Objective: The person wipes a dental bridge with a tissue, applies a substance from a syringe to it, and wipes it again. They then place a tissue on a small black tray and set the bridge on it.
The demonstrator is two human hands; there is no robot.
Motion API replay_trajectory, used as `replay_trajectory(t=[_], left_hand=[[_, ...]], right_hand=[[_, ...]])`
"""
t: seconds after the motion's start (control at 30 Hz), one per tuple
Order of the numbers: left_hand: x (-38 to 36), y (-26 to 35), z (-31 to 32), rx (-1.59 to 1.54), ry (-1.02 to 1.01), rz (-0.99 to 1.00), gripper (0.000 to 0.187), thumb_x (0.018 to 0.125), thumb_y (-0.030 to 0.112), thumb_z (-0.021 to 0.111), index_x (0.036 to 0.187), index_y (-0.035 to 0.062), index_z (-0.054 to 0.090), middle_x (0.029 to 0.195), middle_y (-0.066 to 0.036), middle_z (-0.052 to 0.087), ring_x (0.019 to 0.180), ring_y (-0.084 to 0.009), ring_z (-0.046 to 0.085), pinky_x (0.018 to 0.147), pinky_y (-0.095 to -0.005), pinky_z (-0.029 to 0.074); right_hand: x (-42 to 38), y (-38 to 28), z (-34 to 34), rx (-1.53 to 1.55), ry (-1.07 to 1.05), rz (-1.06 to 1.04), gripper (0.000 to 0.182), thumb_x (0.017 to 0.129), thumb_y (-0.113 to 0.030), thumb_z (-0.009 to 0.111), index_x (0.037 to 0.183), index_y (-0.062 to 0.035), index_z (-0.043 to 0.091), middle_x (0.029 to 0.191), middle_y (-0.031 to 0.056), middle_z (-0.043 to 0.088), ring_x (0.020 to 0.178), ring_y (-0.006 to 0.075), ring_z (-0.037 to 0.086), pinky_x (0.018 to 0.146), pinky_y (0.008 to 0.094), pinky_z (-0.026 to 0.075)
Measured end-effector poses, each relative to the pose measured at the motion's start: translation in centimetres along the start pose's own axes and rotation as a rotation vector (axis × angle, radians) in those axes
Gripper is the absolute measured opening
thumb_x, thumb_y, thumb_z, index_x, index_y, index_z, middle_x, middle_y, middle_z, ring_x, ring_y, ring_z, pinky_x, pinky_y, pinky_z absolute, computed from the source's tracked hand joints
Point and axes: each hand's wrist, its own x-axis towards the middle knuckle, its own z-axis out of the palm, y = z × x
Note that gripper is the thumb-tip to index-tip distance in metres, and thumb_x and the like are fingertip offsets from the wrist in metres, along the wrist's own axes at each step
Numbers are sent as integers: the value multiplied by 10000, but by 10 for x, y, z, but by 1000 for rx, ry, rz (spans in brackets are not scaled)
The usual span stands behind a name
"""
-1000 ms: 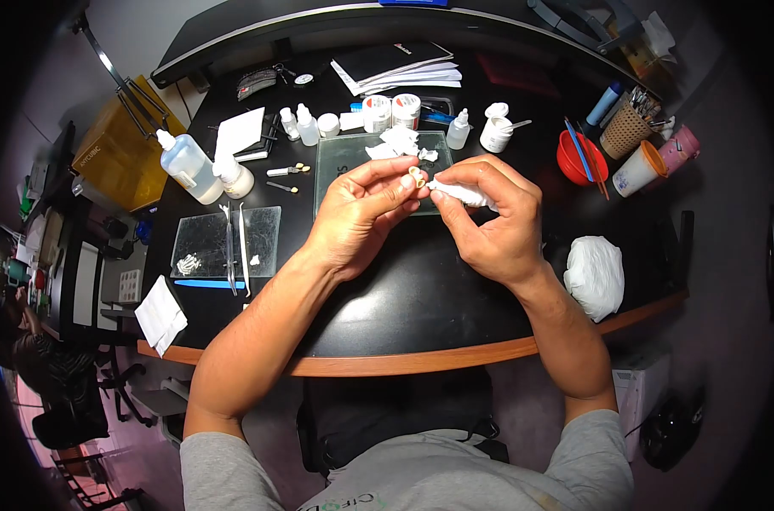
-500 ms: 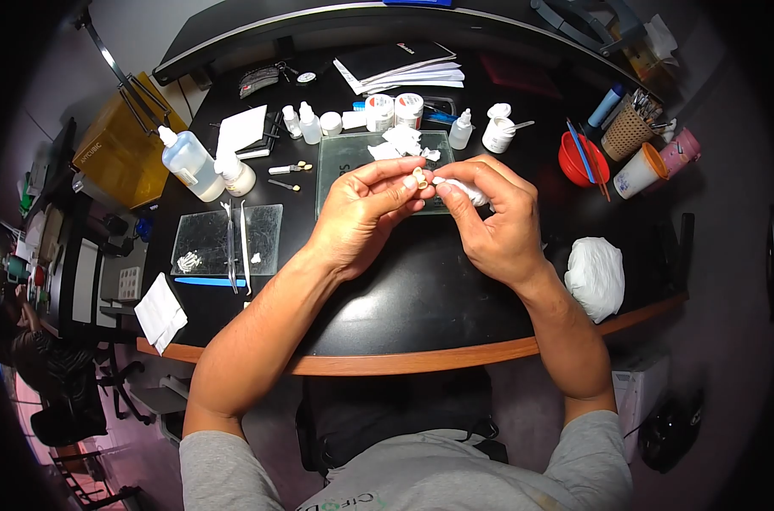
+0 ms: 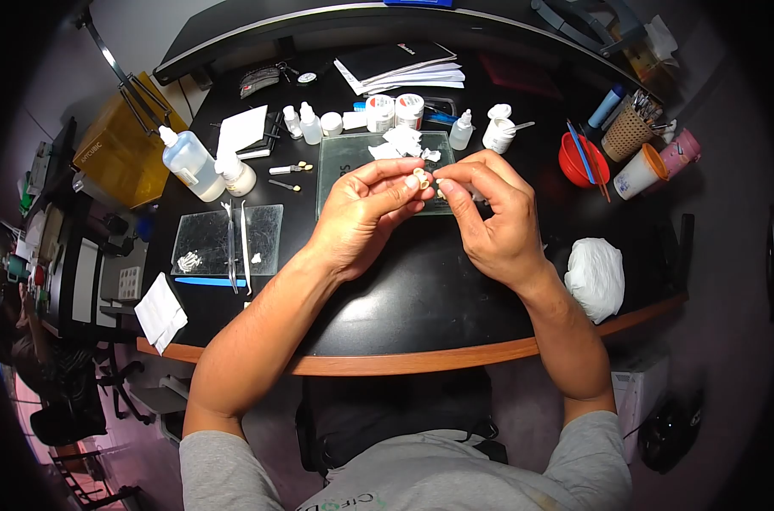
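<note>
My left hand (image 3: 370, 209) pinches a small cream-coloured dental crown piece (image 3: 422, 178) between thumb and fingers, its hollow openings facing up. Close on its right, my right hand (image 3: 493, 213) has thumb and forefinger drawn together near the piece. A tiny pale bit shows at those fingertips, too small to name. Both hands are raised over the near edge of a dark glass slab (image 3: 340, 153). Crumpled white tissue (image 3: 401, 143) lies on the slab just beyond the fingers. Part of the slab is hidden by my hands.
At left, a smaller glass plate (image 3: 208, 234) bears tweezers (image 3: 231, 243), a white-handled tool (image 3: 245, 234) and small white pieces. Bottles and jars (image 3: 379, 111) line the back. A red bowl (image 3: 576, 162) and a white bundle (image 3: 595, 277) are at right. A person (image 3: 51, 358) sits far left.
The white wad seen under my right fingers has mostly gone from sight. My right fingertips have shifted slightly, and the crown piece has turned a little. The person at far left has moved an arm.
</note>
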Motion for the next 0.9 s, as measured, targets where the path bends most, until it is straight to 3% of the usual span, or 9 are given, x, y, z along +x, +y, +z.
replay_trajectory(t=[0.63, 0.9], left_hand=[[-3, -1, 1, 142, 42, 18, 229, 940, 90, 747, 1155, 30, 696, 1022, -57, 738, 976, -129, 696, 896, -273, 536], [-2, -1, 0, 149, 95, 1, 241, 924, 101, 769, 1141, 23, 698, 1007, -68, 741, 938, -140, 705, 891, -288, 555]], right_hand=[[-1, -3, -2, 1, -80, -17, 112, 853, -2, 762, 950, 25, 714, 896, 131, 714, 798, 258, 726, 689, 334, 560], [1, -10, -3, 19, -94, 33, 120, 858, 18, 723, 977, 29, 711, 912, 145, 719, 816, 271, 732, 712, 337, 563]])
